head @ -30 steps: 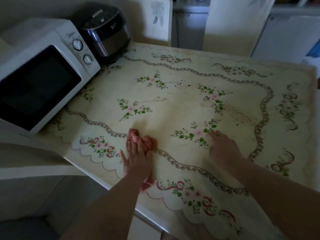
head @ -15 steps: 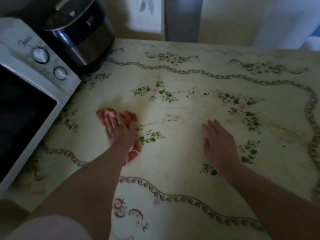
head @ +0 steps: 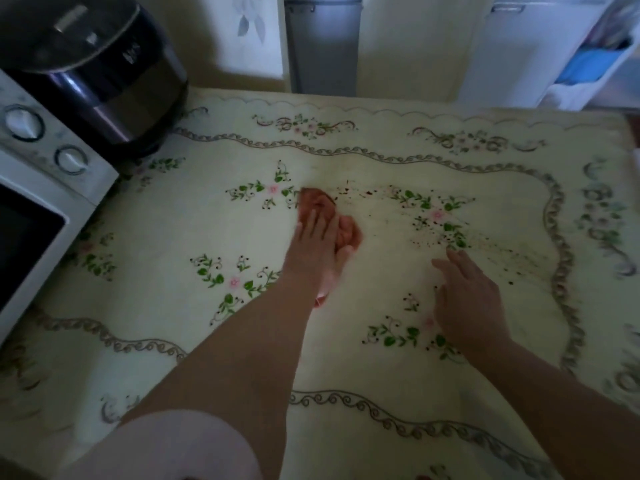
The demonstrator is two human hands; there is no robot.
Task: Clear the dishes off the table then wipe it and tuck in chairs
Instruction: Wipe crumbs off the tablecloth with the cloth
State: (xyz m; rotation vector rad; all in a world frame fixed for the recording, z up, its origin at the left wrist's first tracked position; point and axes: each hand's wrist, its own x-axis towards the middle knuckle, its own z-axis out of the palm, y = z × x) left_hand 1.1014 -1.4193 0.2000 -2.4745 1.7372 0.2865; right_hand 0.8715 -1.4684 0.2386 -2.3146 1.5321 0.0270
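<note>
A cream tablecloth with green and pink flower prints covers the table. My left hand presses flat, fingers straight, on a crumpled pink-red cloth near the table's middle. Dark crumbs are scattered just right of the cloth, running toward the right border. My right hand rests flat on the tablecloth, fingers spread, nearer to me and right of the cloth. It holds nothing. No dishes show on the table.
A white microwave stands at the table's left edge, with a dark rice cooker behind it at the back left corner. Behind the table are white cabinets and a grey panel.
My left hand has pushed the cloth away from me and to the right, from beside the microwave to the edge of the crumbs. My right hand has stayed flat on the tablecloth.
</note>
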